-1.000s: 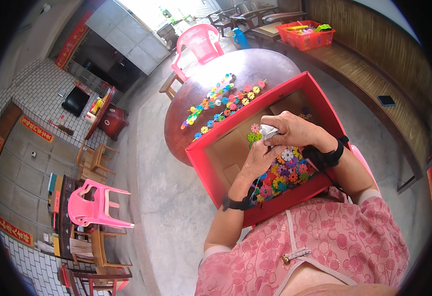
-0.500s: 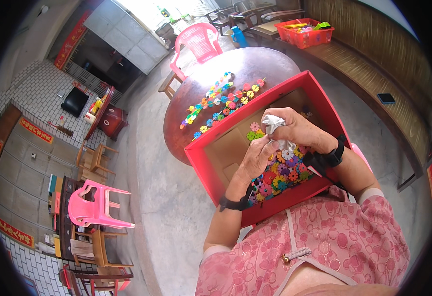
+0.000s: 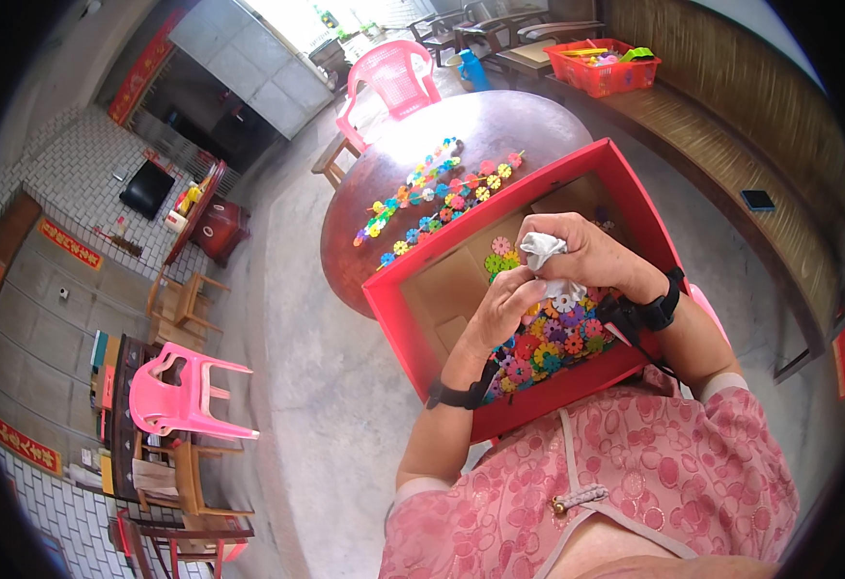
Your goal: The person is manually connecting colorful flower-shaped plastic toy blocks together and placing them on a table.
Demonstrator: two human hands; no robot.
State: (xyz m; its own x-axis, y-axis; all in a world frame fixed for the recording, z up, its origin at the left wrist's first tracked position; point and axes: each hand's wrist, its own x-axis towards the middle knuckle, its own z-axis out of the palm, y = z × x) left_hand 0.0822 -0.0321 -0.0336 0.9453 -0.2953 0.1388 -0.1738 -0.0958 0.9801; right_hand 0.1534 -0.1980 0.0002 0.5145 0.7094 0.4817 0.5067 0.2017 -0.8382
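Note:
My two hands meet above an open red box (image 3: pixel 398 296) resting close to my body. A crumpled white cloth or tissue (image 3: pixel 542 248) is bunched in my right hand (image 3: pixel 596 256), its fingers curled round it. Part of the white material also hangs below the fingers. My left hand (image 3: pixel 499 311) presses its fingertips together against the lower side of the cloth; whatever they pinch is hidden. Under the hands, many colourful flower-shaped plastic discs (image 3: pixel 545 355) fill the near right part of the box. A few pink and green discs (image 3: pixel 502 261) lie farther back in it.
Beyond the box stands a round dark table (image 3: pixel 345 253) with rows of joined flower discs (image 3: pixel 413 198). A pink plastic chair (image 3: pixel 388 82) is behind it. On the right, a long bench (image 3: pixel 692 135) carries a red basket (image 3: pixel 604 75) and a phone (image 3: pixel 757 200). Another pink chair (image 3: pixel 176 391) stands left.
The hands stay together over the box, with the right hand and the cloth turned slightly. The whole view has shifted a little; nothing has been let go.

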